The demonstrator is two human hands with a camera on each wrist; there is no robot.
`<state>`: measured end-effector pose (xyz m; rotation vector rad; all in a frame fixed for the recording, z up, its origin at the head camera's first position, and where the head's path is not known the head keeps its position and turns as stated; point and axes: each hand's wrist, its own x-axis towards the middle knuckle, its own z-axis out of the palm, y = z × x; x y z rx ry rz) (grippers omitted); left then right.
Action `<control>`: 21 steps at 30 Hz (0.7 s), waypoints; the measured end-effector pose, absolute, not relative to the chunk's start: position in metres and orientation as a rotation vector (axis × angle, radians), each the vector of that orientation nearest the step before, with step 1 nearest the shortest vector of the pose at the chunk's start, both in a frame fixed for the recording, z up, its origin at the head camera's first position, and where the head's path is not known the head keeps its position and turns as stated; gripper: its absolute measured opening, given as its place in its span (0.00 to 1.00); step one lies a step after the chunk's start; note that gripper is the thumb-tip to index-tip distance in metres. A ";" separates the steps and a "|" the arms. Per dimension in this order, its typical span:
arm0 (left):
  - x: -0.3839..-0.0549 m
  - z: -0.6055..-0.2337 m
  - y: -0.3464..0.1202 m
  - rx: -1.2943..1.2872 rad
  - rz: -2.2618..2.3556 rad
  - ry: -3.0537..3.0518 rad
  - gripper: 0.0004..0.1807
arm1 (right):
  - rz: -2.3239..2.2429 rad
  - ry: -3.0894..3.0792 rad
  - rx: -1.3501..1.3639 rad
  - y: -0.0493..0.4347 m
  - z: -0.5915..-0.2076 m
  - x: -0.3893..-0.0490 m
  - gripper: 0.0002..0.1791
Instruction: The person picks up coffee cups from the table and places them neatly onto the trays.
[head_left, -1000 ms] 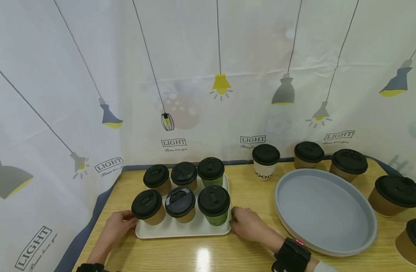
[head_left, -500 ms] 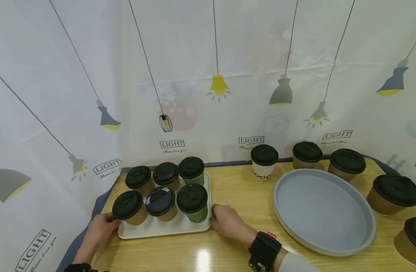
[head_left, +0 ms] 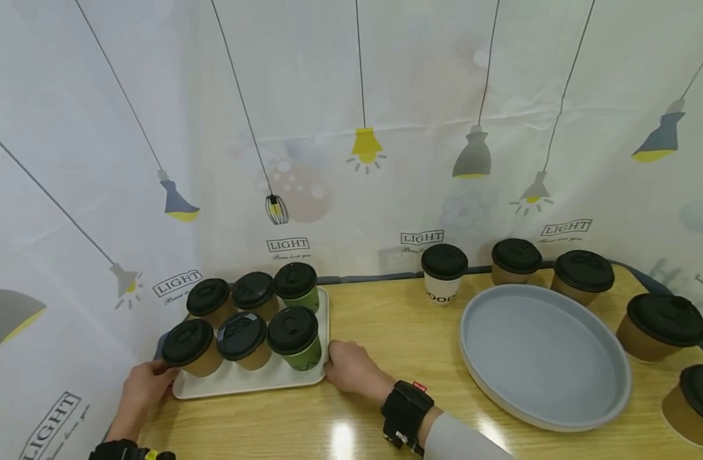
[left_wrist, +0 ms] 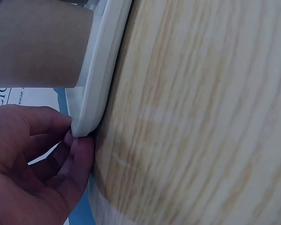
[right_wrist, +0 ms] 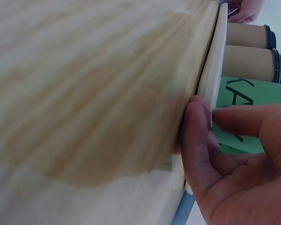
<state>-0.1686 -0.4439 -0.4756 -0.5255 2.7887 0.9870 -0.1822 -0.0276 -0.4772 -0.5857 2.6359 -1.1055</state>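
Observation:
A white rectangular tray [head_left: 254, 383] carries two rows of lidded paper cups. Brown cups [head_left: 202, 362] fill its left and middle, and green cups [head_left: 303, 355] stand along its right side; all wear black lids. At the tray's front left corner, my left hand [head_left: 145, 385] pinches the rim between thumb and fingers; the left wrist view shows this grip on the tray edge [left_wrist: 93, 93]. My right hand [head_left: 351, 368] grips the opposite short side near the front, thumb above and fingers beneath the rim, as the right wrist view [right_wrist: 239, 154] shows.
A round grey tray [head_left: 544, 358] lies on the wooden table [head_left: 380, 319] to the right. Behind and beside it stand a white cup [head_left: 441, 289] and several brown cups [head_left: 650, 342] with black lids. A lamp-patterned cloth [head_left: 328, 96] hangs behind the table's back edge.
Both hands have moved left with the white tray and its cups, toward the table's left edge. The round grey tray and the cups around it stay put.

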 end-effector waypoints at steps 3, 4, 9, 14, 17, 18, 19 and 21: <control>-0.168 -0.478 -0.442 -0.576 1.024 2.780 0.24 | -1.092 2.627 -0.591 -0.016 -0.473 -0.182 0.05; -0.167 -0.479 -0.442 -0.592 1.036 2.776 0.25 | -1.090 2.623 -0.588 -0.010 -0.470 -0.181 0.06; -0.160 -0.474 -0.443 -0.613 1.035 2.844 0.26 | -1.084 2.632 -0.560 0.030 -0.451 -0.172 0.22; -0.150 -0.456 -0.432 -0.729 1.094 2.993 0.23 | -1.057 2.727 -0.510 0.079 -0.430 -0.159 0.18; -0.146 -0.440 -0.420 -0.862 1.157 3.053 0.22 | -1.035 2.797 -0.455 0.107 -0.420 -0.150 0.16; -0.145 -0.435 -0.415 -0.904 1.165 3.075 0.22 | -1.022 2.817 -0.438 0.115 -0.418 -0.148 0.16; -0.144 -0.430 -0.410 -0.931 1.183 3.101 0.22 | -1.006 2.844 -0.424 0.123 -0.416 -0.145 0.15; -0.142 -0.420 -0.399 -0.967 1.229 3.161 0.21 | -0.968 2.898 -0.408 0.138 -0.415 -0.141 0.14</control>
